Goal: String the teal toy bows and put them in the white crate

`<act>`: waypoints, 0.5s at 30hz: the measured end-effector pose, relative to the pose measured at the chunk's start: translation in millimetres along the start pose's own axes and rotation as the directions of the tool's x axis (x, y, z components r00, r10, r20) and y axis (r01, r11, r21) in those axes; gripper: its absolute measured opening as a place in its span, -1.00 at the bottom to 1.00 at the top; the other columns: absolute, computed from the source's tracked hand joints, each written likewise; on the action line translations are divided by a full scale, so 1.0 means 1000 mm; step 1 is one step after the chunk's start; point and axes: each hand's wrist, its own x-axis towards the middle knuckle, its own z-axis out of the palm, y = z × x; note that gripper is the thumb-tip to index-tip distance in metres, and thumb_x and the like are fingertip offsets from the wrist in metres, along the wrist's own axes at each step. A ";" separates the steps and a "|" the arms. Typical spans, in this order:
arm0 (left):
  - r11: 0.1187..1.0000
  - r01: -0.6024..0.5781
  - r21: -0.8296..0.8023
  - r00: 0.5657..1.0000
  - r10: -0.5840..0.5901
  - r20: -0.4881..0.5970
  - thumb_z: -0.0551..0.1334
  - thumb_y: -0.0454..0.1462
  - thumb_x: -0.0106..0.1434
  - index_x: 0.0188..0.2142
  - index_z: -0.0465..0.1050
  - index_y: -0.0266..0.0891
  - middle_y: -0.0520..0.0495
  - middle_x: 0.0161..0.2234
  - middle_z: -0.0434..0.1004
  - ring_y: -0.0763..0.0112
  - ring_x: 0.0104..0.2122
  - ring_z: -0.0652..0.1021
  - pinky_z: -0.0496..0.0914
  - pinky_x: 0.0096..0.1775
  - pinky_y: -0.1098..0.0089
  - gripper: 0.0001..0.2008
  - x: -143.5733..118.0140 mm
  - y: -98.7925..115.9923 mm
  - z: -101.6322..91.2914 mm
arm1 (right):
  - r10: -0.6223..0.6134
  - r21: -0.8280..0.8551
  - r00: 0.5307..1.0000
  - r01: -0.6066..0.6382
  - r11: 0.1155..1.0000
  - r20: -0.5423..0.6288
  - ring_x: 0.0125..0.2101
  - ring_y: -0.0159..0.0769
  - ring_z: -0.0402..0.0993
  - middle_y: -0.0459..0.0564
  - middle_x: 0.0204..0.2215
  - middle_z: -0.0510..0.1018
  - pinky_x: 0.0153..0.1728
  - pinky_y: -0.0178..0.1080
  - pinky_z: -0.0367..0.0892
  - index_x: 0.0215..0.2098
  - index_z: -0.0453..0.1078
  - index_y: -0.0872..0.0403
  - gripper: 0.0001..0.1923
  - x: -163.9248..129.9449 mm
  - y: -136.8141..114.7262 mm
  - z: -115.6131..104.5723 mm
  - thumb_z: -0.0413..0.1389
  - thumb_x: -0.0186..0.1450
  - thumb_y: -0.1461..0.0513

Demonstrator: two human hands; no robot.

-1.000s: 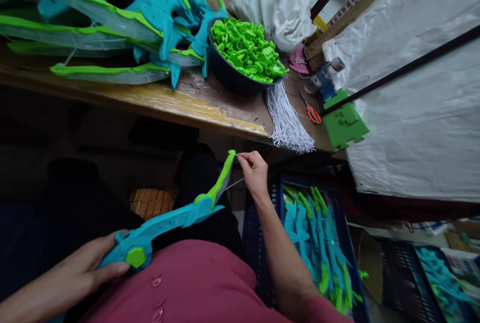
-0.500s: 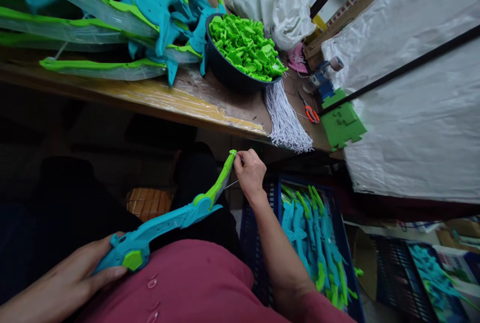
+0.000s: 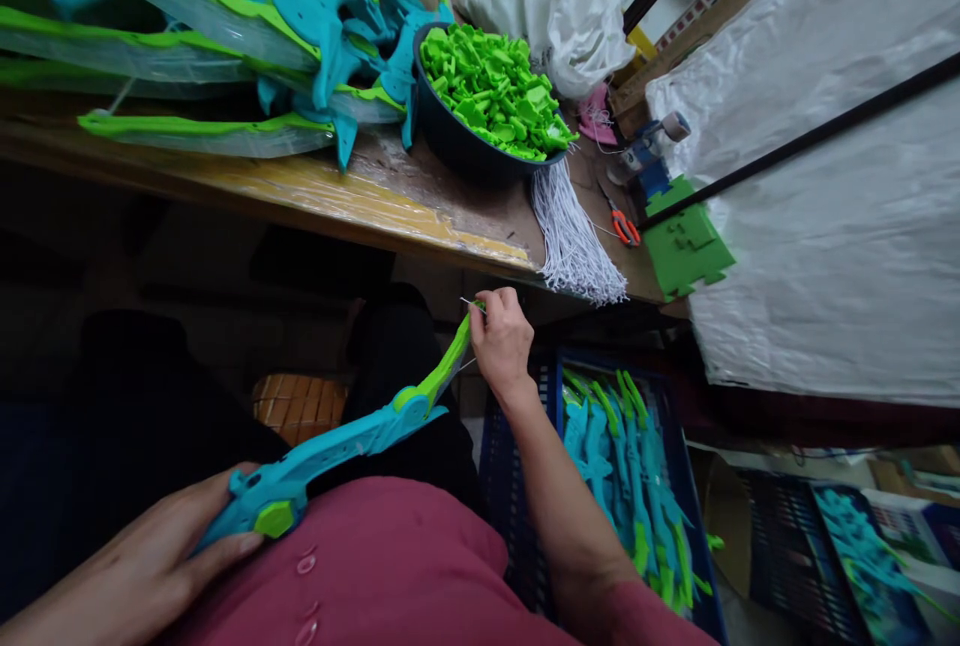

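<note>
Left hand (image 3: 161,551) wrapped around grip end of teal-and-green plastic toy bow (image 3: 352,436), held over lap, below front edge of wooden desk (image 3: 360,201). Right hand (image 3: 501,341) pinched shut on thin white string (image 3: 471,304) at bow's green tip. Dark bowl of green plastic pieces (image 3: 487,96) near desk's front edge; bundle of white strings (image 3: 574,246) just beside it, overhanging edge. Blue crate of bows (image 3: 630,476) on floor at right.

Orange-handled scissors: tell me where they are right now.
In the head view, the orange-handled scissors lie on the wooden table, right of centre, between the bundle of white strings and the green foam piece.
</note>
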 end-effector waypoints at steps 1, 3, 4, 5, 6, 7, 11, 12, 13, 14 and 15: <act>1.000 -0.014 -0.003 1.000 0.014 -0.002 0.42 0.13 -0.02 -0.18 0.66 0.42 0.27 -0.11 0.74 -0.21 -0.01 0.63 0.42 0.08 -0.16 -0.65 0.000 0.002 0.000 | -0.010 -0.016 1.000 0.010 1.000 0.001 -0.11 -0.15 0.44 0.14 -0.08 0.51 -0.19 -0.23 0.31 -0.01 0.46 0.13 -0.79 0.001 -0.001 0.001 0.05 0.47 0.23; 0.998 -0.063 -0.025 0.998 0.063 0.016 0.41 0.10 0.04 -0.15 0.66 0.38 0.24 -0.11 0.74 -0.15 -0.04 0.64 0.46 0.04 -0.08 -0.66 0.001 0.007 0.000 | -0.029 -0.056 1.000 0.029 0.998 0.005 -0.05 -0.09 0.42 0.19 -0.04 0.50 -0.15 -0.20 0.33 0.03 0.43 0.17 -0.76 0.002 0.000 0.005 0.08 0.45 0.24; 0.996 -0.082 -0.034 0.996 0.083 0.026 0.41 0.09 0.07 -0.14 0.67 0.34 0.21 -0.12 0.75 -0.12 -0.06 0.65 0.48 0.01 -0.02 -0.67 0.003 0.011 0.001 | -0.040 -0.077 0.999 0.040 0.996 0.010 -0.07 -0.10 0.42 0.18 -0.07 0.51 -0.16 -0.21 0.33 -0.01 0.44 0.16 -0.79 0.002 0.003 0.008 0.08 0.44 0.25; 0.995 -0.091 -0.033 0.995 0.092 0.038 0.40 0.06 0.09 -0.14 0.68 0.27 0.16 -0.14 0.75 -0.10 -0.09 0.66 0.49 -0.02 0.03 -0.69 0.006 0.015 0.002 | -0.052 -0.095 0.999 0.053 0.994 0.015 -0.11 -0.12 0.42 0.15 -0.12 0.53 -0.19 -0.22 0.32 -0.07 0.46 0.14 -0.83 0.003 0.006 0.011 0.07 0.44 0.26; 0.996 -0.089 -0.023 0.995 0.090 0.052 0.40 0.03 0.11 -0.15 0.69 0.19 0.09 -0.16 0.75 -0.08 -0.12 0.66 0.50 -0.05 0.07 -0.71 0.009 0.019 0.004 | -0.065 -0.108 0.998 0.067 0.992 0.016 -0.16 -0.16 0.43 0.12 -0.18 0.53 -0.22 -0.24 0.30 -0.13 0.47 0.12 -0.84 0.003 0.009 0.013 0.05 0.44 0.28; 0.996 -0.085 -0.008 0.994 0.085 0.062 0.40 0.00 0.13 -0.16 0.70 0.11 0.03 -0.17 0.75 -0.08 -0.14 0.67 0.50 -0.05 0.10 -0.72 0.012 0.024 0.008 | -0.078 -0.113 0.997 0.079 0.990 0.013 -0.23 -0.21 0.42 0.08 -0.23 0.54 -0.27 -0.26 0.27 -0.17 0.48 0.10 -0.83 0.003 0.013 0.013 0.03 0.45 0.30; 0.984 -0.166 0.056 0.985 0.169 -0.042 0.41 -0.13 0.15 0.03 0.62 -0.06 -0.20 0.04 0.68 -0.12 0.04 0.62 0.41 0.14 0.02 -0.57 0.012 0.041 0.019 | -0.107 -0.030 0.993 0.106 0.994 -0.051 -0.48 -0.31 0.30 0.08 -0.37 0.51 -0.49 -0.23 0.10 -0.27 0.52 0.09 -0.59 0.004 0.025 0.003 -0.11 0.54 0.15; 0.973 -0.216 0.082 0.966 0.225 -0.126 0.41 -0.12 0.15 0.07 0.59 -0.09 -0.25 0.10 0.64 -0.13 0.09 0.59 0.39 0.17 -0.01 -0.53 0.009 0.043 0.018 | -0.108 0.018 0.992 0.110 0.994 -0.071 -0.53 -0.31 0.26 0.10 -0.43 0.49 -0.53 -0.20 0.06 -0.32 0.53 0.08 -0.47 0.006 0.029 0.001 -0.16 0.56 0.03; 0.958 -0.268 0.106 0.931 0.286 -0.226 0.41 -0.12 0.17 0.08 0.58 -0.11 -0.28 0.13 0.60 -0.13 0.14 0.56 0.39 0.19 -0.01 -0.53 0.005 0.042 0.015 | -0.106 0.068 0.990 0.112 0.991 -0.090 -0.56 -0.30 0.22 0.12 -0.49 0.45 -0.55 -0.18 0.03 -0.38 0.53 0.07 -0.34 0.008 0.035 0.001 -0.21 0.55 -0.10; 0.941 -0.302 0.155 0.857 0.339 -0.388 0.38 -0.14 0.21 0.11 0.55 -0.14 -0.30 0.19 0.55 -0.12 0.21 0.51 0.34 0.24 -0.04 -0.54 0.000 0.038 0.009 | -0.097 0.117 0.990 0.109 0.987 -0.107 -0.57 -0.29 0.20 0.15 -0.52 0.43 -0.55 -0.14 0.01 -0.41 0.54 0.06 -0.24 0.009 0.042 0.004 -0.25 0.51 -0.21; 0.931 -0.272 0.244 0.737 0.365 -0.569 0.37 -0.16 0.24 0.14 0.52 -0.16 -0.32 0.24 0.49 -0.13 0.30 0.41 0.20 0.32 -0.11 -0.53 -0.007 0.033 0.000 | -0.102 0.154 0.987 0.121 0.981 -0.121 -0.58 -0.29 0.20 0.18 -0.52 0.42 -0.55 -0.12 0.01 -0.41 0.56 0.04 -0.17 0.010 0.049 0.010 -0.29 0.45 -0.31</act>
